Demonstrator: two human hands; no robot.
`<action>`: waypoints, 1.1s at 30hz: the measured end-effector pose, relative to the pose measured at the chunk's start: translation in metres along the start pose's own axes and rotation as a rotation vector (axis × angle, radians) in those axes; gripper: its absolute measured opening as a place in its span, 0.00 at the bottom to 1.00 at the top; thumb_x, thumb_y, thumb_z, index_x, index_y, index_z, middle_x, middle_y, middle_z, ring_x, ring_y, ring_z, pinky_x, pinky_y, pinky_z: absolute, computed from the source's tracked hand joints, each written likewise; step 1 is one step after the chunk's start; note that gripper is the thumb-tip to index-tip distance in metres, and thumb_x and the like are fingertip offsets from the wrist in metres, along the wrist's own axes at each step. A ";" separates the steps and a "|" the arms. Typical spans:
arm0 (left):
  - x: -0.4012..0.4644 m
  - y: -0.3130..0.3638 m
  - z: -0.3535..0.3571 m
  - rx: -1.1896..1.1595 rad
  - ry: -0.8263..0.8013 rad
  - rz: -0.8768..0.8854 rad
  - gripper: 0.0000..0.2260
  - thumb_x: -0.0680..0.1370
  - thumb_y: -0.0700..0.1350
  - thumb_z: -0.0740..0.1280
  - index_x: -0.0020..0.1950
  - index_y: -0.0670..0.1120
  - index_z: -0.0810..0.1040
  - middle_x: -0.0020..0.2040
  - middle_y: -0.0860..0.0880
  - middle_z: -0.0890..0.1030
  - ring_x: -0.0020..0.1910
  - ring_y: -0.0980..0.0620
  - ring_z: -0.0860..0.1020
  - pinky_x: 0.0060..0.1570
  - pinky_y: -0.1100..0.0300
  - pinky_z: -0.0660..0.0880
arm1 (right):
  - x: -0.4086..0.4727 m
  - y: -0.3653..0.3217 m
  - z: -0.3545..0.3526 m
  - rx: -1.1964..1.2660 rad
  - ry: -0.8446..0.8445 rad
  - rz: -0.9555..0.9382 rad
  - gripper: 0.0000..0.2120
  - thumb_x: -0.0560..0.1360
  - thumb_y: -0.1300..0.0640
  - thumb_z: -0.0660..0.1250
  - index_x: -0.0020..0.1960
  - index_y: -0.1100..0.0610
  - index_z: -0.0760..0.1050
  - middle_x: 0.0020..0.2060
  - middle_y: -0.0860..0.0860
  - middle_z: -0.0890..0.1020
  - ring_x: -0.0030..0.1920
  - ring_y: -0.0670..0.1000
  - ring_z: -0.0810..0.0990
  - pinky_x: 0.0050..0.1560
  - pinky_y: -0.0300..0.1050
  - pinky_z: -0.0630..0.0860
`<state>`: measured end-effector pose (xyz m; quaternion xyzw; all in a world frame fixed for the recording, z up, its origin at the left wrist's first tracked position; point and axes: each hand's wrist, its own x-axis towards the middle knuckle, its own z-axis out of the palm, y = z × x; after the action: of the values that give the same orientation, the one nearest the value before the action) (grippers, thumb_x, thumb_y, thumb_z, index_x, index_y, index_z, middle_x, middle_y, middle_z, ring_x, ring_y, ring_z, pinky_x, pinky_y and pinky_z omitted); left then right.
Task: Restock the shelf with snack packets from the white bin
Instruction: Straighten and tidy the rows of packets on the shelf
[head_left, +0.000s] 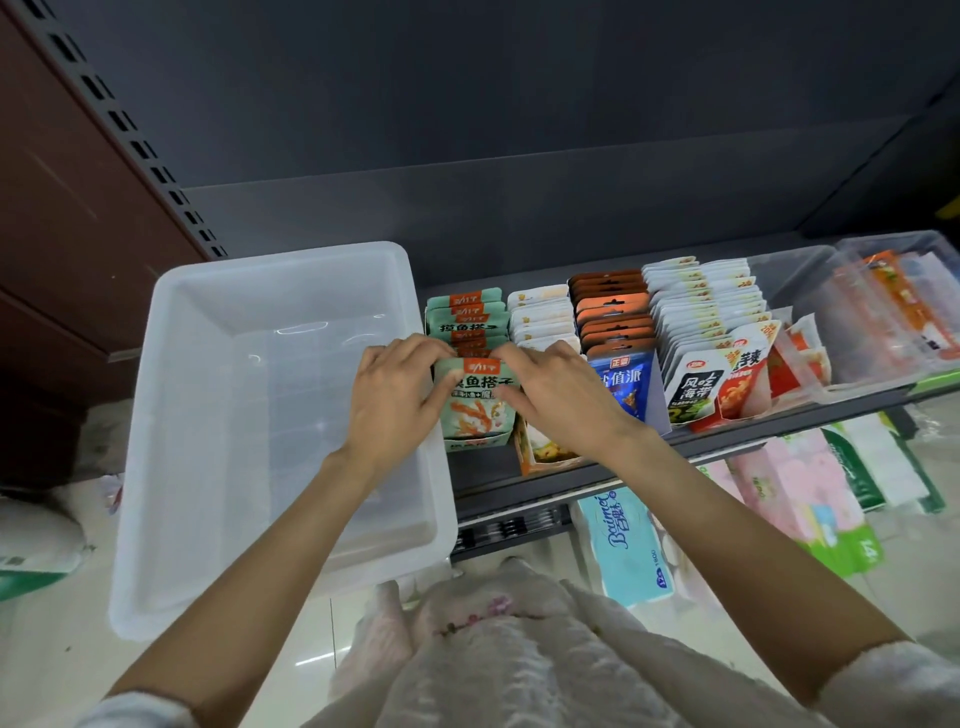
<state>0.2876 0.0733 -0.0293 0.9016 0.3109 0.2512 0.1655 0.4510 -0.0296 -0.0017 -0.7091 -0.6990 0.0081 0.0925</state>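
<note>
The white bin (171, 415) stands at the left end of the dark shelf (571, 467) and holds no packets that I can see. Right beside it runs a row of green snack packets (475, 400) with orange tops, standing upright in a display box. My left hand (395, 395) grips the left edge of the front green packet, thumb on its face. My right hand (556, 389) pinches the same packet's top and right edge. Both hands hide the packets behind the front one.
To the right stand more rows: white packets (540, 317), orange-topped blue packets (618, 332), white seaweed packets (701, 322), red ones (748, 379), and a clear bin (878, 312). Tissue packs (628, 545) lie on the lower level. A brown cabinet (57, 208) is at left.
</note>
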 end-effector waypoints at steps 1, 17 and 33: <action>0.002 0.000 0.000 -0.045 -0.006 -0.050 0.13 0.77 0.53 0.62 0.50 0.46 0.78 0.49 0.50 0.80 0.46 0.50 0.78 0.51 0.56 0.68 | 0.003 0.000 0.000 -0.009 0.014 0.014 0.11 0.74 0.58 0.69 0.54 0.61 0.73 0.40 0.55 0.84 0.36 0.58 0.81 0.49 0.51 0.75; -0.035 0.004 0.004 0.049 -0.250 -0.315 0.37 0.68 0.54 0.73 0.73 0.50 0.62 0.74 0.51 0.59 0.71 0.49 0.59 0.64 0.50 0.63 | 0.018 -0.013 0.000 -0.207 0.068 0.034 0.19 0.56 0.68 0.73 0.45 0.56 0.78 0.25 0.51 0.79 0.27 0.55 0.78 0.40 0.44 0.73; -0.013 0.013 0.002 0.312 -0.117 -0.249 0.03 0.68 0.47 0.73 0.40 0.51 0.85 0.62 0.50 0.76 0.63 0.42 0.69 0.56 0.48 0.65 | 0.012 -0.017 0.006 -0.151 0.145 0.142 0.19 0.57 0.69 0.75 0.46 0.58 0.77 0.26 0.53 0.80 0.28 0.56 0.79 0.38 0.45 0.71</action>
<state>0.2858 0.0545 -0.0295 0.8838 0.4452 0.1247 0.0714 0.4334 -0.0167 -0.0033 -0.7606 -0.6369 -0.0893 0.0886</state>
